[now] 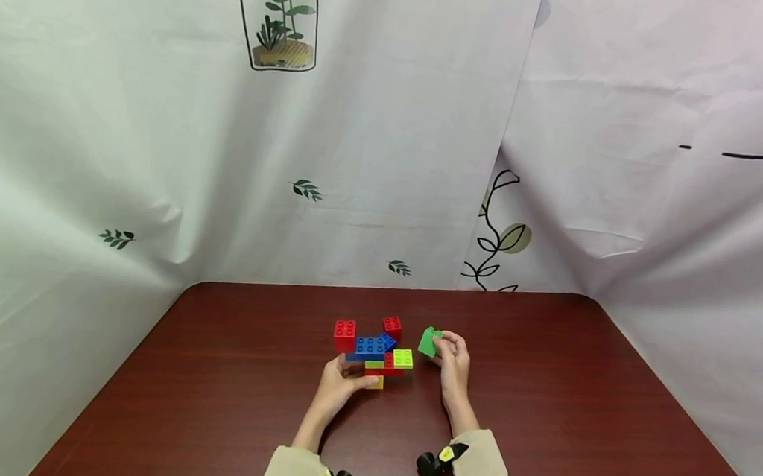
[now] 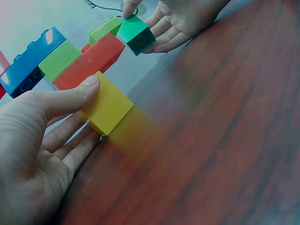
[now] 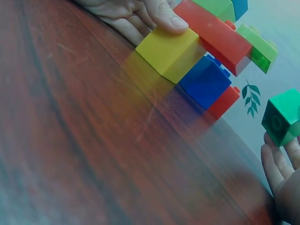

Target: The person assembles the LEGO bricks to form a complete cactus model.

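Observation:
My left hand (image 1: 336, 388) grips the yellow brick (image 2: 108, 105) at the bottom of a joined brick structure, thumb on its near side. Above the yellow brick runs a long red brick (image 2: 91, 61), carrying a green brick (image 2: 60, 61) and a lime brick (image 1: 403, 358). A blue brick (image 1: 370, 347) lies higher up, with a red brick (image 1: 345, 335) at its left end. To the right of the structure, my right hand (image 1: 455, 371) pinches a bright green brick (image 1: 429, 342) off the table, apart from the other bricks.
Behind the structure, a blue brick (image 3: 205, 82) and a red brick (image 3: 225, 102) stand low on the brown table (image 1: 220, 405); whether they join the structure I cannot tell. White printed cloth (image 1: 390, 134) hangs behind the table's far edge and along its sides.

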Motion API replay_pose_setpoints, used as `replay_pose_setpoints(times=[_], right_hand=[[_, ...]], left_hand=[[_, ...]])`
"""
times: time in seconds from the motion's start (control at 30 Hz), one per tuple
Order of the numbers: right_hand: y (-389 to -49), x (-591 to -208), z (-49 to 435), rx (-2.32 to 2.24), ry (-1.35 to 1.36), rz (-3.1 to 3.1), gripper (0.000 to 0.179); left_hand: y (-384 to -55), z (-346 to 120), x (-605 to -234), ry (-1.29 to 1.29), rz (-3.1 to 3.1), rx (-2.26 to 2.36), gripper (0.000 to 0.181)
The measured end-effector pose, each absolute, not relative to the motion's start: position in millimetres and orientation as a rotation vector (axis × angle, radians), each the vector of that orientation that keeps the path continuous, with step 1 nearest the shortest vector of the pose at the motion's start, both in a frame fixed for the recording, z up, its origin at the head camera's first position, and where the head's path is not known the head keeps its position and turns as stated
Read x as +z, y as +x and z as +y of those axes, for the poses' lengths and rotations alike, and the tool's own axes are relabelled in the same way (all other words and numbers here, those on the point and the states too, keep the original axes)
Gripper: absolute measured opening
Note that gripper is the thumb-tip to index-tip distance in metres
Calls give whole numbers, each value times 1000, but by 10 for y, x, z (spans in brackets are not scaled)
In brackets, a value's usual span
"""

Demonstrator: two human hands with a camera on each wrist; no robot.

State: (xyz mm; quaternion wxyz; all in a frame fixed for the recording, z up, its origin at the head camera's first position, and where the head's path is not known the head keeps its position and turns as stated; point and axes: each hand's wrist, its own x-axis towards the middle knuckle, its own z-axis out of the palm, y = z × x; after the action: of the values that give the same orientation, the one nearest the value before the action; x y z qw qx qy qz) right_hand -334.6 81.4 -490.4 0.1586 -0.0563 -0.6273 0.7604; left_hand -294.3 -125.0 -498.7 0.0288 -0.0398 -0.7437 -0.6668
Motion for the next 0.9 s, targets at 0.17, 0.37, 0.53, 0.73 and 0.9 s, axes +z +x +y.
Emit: replay_pose_setpoints(times=[0.17,0.37,0.53,0.73,0.9], right_hand=[[-3321,-4897,812,2204,-157,-1783,34],[-3296,-4839,816,2349,-98,-1813,39],[-3286,-4816,811,2424,-5,-1843,36],[-3271,-4800,795,2419,39,-1832,34],[-3277,-4805,760,2286,52,-1832,35]], left_hand=[[-2955,-1262,-5001,-128,-2292,-2064,47],[-2951,-1264,-5002,-148,-2290,-2061,47],[-2931,-1257,-4974,-133,-2291,-2070,46],[-2932,-1261,-4979,-116,-2297,-2063,47],[-2937,-1260,-4981,-118,-2288,-2073,48]])
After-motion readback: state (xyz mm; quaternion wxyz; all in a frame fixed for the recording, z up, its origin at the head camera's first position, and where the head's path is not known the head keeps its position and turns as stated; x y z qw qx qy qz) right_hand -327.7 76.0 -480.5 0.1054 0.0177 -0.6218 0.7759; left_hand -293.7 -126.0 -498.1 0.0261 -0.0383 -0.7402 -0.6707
